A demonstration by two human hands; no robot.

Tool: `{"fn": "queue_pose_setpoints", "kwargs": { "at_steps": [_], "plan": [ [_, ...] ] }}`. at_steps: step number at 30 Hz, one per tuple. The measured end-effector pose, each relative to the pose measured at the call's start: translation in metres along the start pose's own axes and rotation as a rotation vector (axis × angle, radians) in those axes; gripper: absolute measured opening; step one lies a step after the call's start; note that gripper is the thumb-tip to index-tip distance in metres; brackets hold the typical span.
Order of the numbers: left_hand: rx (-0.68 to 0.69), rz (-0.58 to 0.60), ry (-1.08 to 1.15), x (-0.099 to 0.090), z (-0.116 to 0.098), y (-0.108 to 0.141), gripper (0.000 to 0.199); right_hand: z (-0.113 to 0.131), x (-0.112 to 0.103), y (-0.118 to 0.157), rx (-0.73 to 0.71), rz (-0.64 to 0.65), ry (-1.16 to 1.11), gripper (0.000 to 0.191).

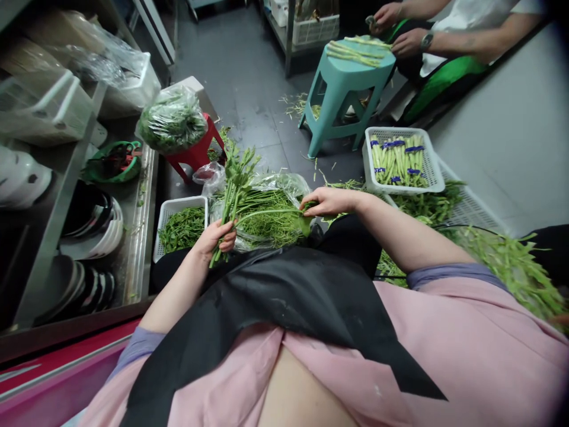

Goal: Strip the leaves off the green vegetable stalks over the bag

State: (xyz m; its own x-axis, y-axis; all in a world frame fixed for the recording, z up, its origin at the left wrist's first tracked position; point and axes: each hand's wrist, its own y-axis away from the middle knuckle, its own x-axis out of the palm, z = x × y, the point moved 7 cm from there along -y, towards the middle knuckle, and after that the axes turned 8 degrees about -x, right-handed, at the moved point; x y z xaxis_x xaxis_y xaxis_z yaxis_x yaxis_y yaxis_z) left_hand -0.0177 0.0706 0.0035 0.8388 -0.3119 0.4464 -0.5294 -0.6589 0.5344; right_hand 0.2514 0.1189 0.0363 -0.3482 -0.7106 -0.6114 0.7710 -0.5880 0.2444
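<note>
My left hand (217,240) is closed round a bunch of leafy green stems (233,190), held upright with the leaves at the top. One long thin stem (271,211) stretches from beside that hand across to my right hand (328,201). The fingers of my right hand pinch this stem near its leafy end (304,224). Below and behind both hands, a heap of thin green stems (267,228) lies in an opened clear plastic bag (291,182). Left of it, a white basket (162,228) contains loose green leaves (183,228).
A bagged bundle of greens (173,121) sits on a red stool (195,151). Banded stalks (397,160) fill a white basket (406,188) at right. Behind, a co-worker's hands (406,44) are by a teal stool (344,77) bearing stalks. Metal shelving (142,237) lines the left.
</note>
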Motion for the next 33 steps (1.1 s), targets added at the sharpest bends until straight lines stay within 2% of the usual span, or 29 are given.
{"fn": "queue_pose_setpoints", "kwargs": {
  "at_steps": [4, 10, 14, 17, 21, 24, 26, 28, 29, 30, 31, 33],
  "plan": [
    [-0.053, 0.01, -0.046, 0.001, 0.001, 0.006, 0.035, -0.001, 0.003, 0.003, -0.077, 0.04, -0.247, 0.042],
    [-0.074, -0.014, -0.09, -0.001, -0.002, 0.009, 0.04, -0.014, 0.016, 0.001, -0.066, 0.065, -0.607, 0.04],
    [-0.077, -0.046, -0.124, -0.003, -0.003, 0.011, 0.041, -0.019, 0.019, 0.0, 0.017, 0.035, -0.656, 0.029],
    [-0.066, -0.06, -0.146, -0.002, -0.003, 0.013, 0.041, -0.021, 0.017, 0.0, 0.101, -0.053, -0.631, 0.021],
    [-0.05, -0.069, -0.174, 0.003, -0.001, 0.015, 0.042, -0.022, 0.014, -0.003, 0.13, -0.358, -0.701, 0.019],
    [-0.04, -0.064, -0.184, 0.009, 0.003, 0.015, 0.041, -0.036, 0.012, -0.005, 0.141, -0.719, -0.856, 0.019],
    [-0.032, -0.05, -0.188, 0.013, 0.005, 0.015, 0.041, -0.053, 0.008, 0.002, 0.204, -0.987, -0.958, 0.023],
    [-0.038, -0.038, -0.194, 0.015, 0.005, 0.015, 0.04, -0.062, -0.003, 0.014, 0.245, -1.197, -0.945, 0.028],
    [-0.049, -0.033, -0.197, 0.015, 0.004, 0.015, 0.04, -0.059, -0.012, 0.019, 0.22, -1.243, -0.874, 0.028],
    [-0.064, -0.026, -0.197, 0.015, 0.004, 0.015, 0.04, -0.05, -0.022, 0.021, 0.161, -1.222, -0.768, 0.027],
    [-0.079, -0.016, -0.196, 0.015, 0.003, 0.014, 0.04, -0.037, -0.031, 0.018, 0.086, -1.131, -0.639, 0.027],
    [-0.104, 0.015, -0.189, 0.016, 0.001, 0.011, 0.041, -0.003, -0.033, 0.0, -0.036, -0.762, -0.375, 0.029]
  ]
}}
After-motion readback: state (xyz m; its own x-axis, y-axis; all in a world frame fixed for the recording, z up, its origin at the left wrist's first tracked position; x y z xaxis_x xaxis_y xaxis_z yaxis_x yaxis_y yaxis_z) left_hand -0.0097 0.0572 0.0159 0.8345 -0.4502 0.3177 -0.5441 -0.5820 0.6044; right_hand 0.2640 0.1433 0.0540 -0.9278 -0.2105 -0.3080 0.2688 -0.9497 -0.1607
